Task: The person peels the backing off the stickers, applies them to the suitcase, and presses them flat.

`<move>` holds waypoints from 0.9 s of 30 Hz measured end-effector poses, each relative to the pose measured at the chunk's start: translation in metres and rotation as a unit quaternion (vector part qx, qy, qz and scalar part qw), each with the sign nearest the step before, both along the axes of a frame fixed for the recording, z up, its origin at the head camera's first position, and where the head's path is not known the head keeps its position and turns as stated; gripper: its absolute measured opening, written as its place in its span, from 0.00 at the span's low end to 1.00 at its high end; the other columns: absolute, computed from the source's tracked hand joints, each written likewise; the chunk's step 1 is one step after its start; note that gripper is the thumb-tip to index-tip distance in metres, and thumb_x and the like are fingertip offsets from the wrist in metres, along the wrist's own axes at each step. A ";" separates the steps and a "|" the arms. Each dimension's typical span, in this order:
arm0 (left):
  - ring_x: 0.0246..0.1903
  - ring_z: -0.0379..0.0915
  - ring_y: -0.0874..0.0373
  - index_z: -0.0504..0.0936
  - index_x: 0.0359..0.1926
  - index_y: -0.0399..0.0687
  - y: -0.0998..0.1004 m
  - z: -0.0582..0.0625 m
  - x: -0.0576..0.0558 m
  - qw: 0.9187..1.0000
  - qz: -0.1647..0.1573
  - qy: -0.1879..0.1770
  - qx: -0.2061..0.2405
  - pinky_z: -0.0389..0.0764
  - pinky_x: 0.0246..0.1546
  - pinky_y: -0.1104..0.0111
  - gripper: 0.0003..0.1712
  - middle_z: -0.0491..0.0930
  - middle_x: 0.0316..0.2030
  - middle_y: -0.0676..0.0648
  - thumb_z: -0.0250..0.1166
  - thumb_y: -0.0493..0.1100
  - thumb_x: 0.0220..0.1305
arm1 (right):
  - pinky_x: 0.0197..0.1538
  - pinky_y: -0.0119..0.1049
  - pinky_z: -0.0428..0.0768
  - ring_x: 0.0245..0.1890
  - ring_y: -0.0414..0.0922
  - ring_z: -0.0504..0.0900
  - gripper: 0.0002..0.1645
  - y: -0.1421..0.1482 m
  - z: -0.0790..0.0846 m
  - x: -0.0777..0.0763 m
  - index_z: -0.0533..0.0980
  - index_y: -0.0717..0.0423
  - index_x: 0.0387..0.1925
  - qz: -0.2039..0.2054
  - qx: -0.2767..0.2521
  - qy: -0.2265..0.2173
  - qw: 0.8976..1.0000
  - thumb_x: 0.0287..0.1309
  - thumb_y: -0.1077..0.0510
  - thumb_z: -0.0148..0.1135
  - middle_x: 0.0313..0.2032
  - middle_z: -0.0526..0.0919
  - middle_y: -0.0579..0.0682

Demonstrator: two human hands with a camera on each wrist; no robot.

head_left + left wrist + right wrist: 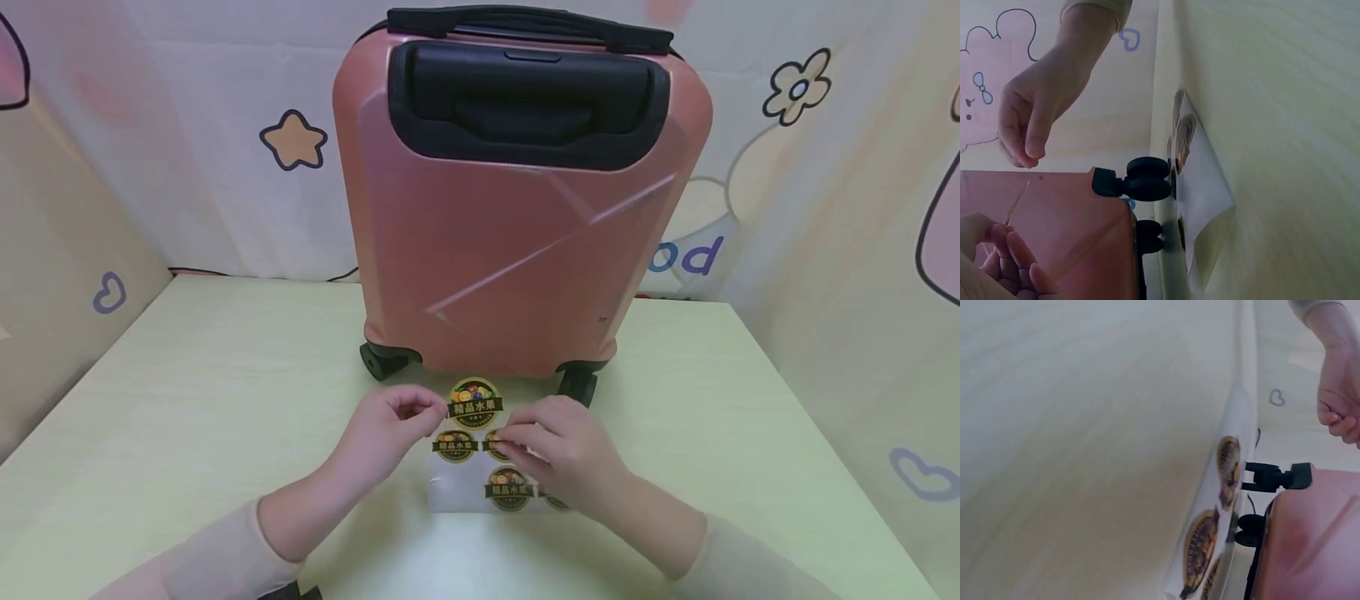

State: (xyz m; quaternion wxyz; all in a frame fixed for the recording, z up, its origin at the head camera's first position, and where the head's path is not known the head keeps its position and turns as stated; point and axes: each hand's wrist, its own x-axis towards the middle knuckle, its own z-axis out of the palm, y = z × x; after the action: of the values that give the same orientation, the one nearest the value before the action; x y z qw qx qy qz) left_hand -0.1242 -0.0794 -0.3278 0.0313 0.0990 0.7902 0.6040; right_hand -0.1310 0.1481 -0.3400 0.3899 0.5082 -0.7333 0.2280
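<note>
My left hand (393, 429) pinches the left edge of a round fruit sticker (476, 403), black and gold with colourful fruit and Chinese lettering. The left wrist view shows this sticker (1017, 203) nearly edge-on, raised above the table. My right hand (562, 454) hovers at its lower right, fingers loosely bent and holding nothing; a gap lies between its fingertips and the sticker in the left wrist view. Beneath both hands lies a white sticker sheet (457, 493) bearing several similar stickers, partly covered by the right hand. Its near edge curls up off the table.
A pink hard-shell suitcase (510, 250) with black handles stands upright on wheels (386, 360) just behind the sheet. The pale table (225, 375) extends to both sides. Printed curtains (225, 192) enclose it. A black object (291, 592) shows at the bottom edge.
</note>
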 end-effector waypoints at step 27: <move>0.23 0.71 0.58 0.85 0.32 0.41 -0.001 0.006 -0.002 0.992 -0.020 0.121 -0.037 0.74 0.25 0.71 0.03 0.81 0.24 0.49 0.66 0.35 0.57 | 0.37 0.35 0.76 0.32 0.42 0.76 0.04 -0.002 0.018 0.004 0.83 0.54 0.33 -0.108 -0.147 -0.495 0.850 0.53 0.61 0.66 0.32 0.82 0.42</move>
State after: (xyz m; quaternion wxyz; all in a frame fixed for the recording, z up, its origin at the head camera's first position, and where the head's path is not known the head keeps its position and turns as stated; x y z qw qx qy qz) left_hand -0.1264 -0.0801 -0.3214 -0.0493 0.1857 0.8077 0.5574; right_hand -0.1269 0.1458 -0.3217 0.0678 0.1822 -0.8372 0.5112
